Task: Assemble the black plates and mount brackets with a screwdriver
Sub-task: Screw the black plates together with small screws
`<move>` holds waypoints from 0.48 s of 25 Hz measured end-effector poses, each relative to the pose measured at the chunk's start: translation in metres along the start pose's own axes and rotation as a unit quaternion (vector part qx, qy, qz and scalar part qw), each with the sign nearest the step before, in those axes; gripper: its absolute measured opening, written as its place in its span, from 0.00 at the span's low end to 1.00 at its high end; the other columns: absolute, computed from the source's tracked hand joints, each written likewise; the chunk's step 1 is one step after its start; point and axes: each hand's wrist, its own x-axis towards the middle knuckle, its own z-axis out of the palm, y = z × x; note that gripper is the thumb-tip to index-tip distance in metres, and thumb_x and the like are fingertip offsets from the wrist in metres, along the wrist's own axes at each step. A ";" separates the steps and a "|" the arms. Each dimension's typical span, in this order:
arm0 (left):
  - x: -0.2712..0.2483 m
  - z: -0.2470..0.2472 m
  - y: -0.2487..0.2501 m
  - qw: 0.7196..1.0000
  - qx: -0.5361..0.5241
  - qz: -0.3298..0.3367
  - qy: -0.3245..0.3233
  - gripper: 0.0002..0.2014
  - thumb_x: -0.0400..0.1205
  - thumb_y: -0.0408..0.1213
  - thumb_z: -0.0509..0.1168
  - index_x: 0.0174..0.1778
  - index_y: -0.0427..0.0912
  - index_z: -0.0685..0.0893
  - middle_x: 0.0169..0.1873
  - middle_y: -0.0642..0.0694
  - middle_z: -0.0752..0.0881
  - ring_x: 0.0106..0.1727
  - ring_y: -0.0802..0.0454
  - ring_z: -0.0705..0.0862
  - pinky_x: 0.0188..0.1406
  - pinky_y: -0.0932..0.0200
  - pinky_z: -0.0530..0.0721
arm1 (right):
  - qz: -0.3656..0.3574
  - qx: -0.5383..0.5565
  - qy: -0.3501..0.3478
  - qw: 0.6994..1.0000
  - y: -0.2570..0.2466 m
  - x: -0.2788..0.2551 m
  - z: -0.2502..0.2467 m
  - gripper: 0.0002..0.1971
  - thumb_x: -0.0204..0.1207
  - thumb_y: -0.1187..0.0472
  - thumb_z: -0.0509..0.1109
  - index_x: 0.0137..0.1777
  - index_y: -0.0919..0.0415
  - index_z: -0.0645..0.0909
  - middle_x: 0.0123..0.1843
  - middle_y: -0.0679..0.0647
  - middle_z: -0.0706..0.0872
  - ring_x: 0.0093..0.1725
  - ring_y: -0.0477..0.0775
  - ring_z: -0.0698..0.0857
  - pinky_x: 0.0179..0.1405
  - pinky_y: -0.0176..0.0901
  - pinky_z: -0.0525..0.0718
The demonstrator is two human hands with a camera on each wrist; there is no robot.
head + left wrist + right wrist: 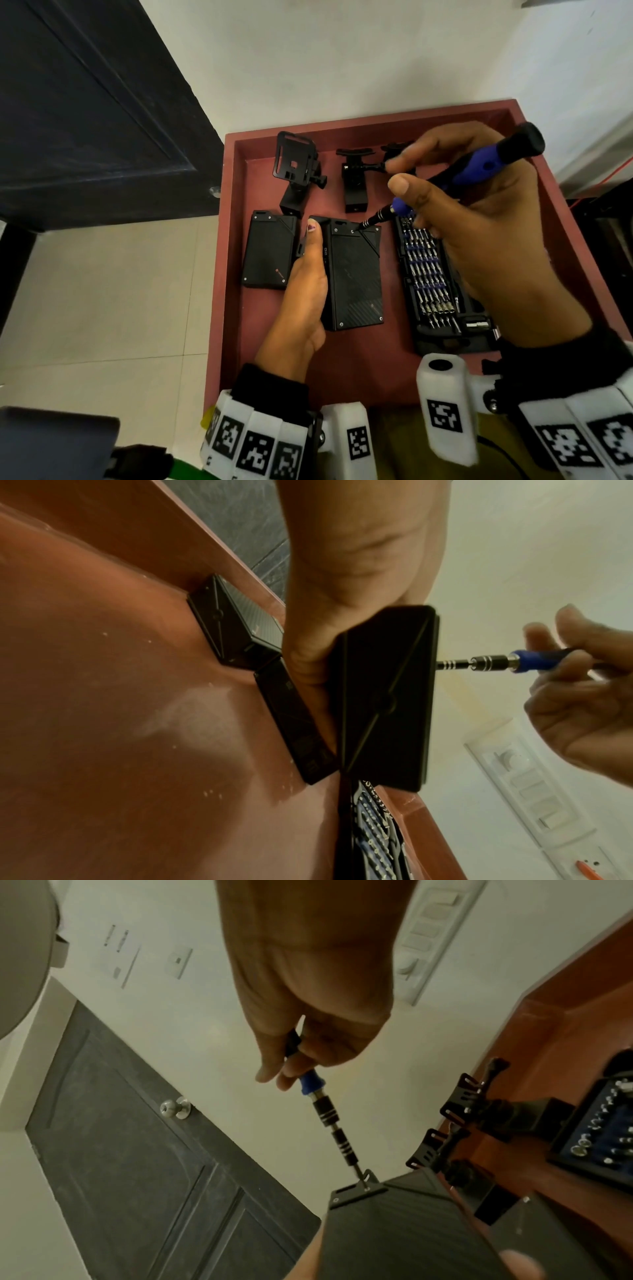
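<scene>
Left hand: left hand [305, 294] lies along the left edge of the black plate [354, 277], palm toward the plate's side, thumb stretched forward along the edge with its tip near the plate's far left corner. Left wrist view shows the fingers [308, 664] curled under and behind the plate, gripping it.
Right hand: right hand [479, 219] raised over the far right of the tray, wrist higher than the knuckles, back of the hand facing up. Thumb and fingers pinch the screwdriver [455, 178] around its blue grip; the thumb lies across the near side of the handle.
Screwdriver: black end cap points up and right, shaft slants down and left. The tip meets the top face of the held plate near its far edge, at a screw there. Right wrist view shows the bit [358, 1171] standing on a small tab at the plate's far end.
Held plate: lifted on its left side, in the middle of the red tray [233, 308].
Second plate: second black plate [269, 250] lies flat, just left of the left thumb.
Mount brackets: one bracket [298, 168] at the tray's far side behind the second plate; another bracket [356, 178] to its right, partly behind the right fingers.
Bit case: open bit case [435, 281] lies right of the held plate, under the right hand.
Wrists: white marker bands [253, 442] on both.
</scene>
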 end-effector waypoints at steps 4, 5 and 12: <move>0.002 -0.001 0.000 1.000 -0.014 0.011 0.006 0.30 0.81 0.66 0.51 0.50 0.48 0.89 0.48 0.43 0.92 0.52 0.45 0.90 0.58 0.43 0.86 | 0.081 0.064 -0.061 0.993 -0.004 0.001 -0.009 0.11 0.68 0.57 0.76 0.42 0.60 0.78 0.41 0.63 0.86 0.32 0.45 0.86 0.33 0.32 0.83; 0.002 -0.001 0.000 1.000 -0.017 0.013 0.009 0.30 0.81 0.66 0.50 0.50 0.47 0.89 0.48 0.43 0.92 0.52 0.46 0.90 0.58 0.44 0.85 | 0.092 0.073 -0.089 0.989 -0.004 0.001 -0.012 0.09 0.72 0.60 0.76 0.46 0.61 0.79 0.45 0.63 0.87 0.36 0.48 0.88 0.38 0.35 0.86; 0.001 -0.002 0.000 1.000 -0.011 0.010 0.019 0.33 0.77 0.69 0.52 0.54 0.46 0.88 0.50 0.43 0.92 0.53 0.45 0.90 0.60 0.42 0.85 | 0.071 -0.058 0.024 0.996 0.000 0.000 -0.013 0.15 0.67 0.56 0.78 0.45 0.61 0.77 0.38 0.58 0.87 0.34 0.52 0.90 0.33 0.37 0.86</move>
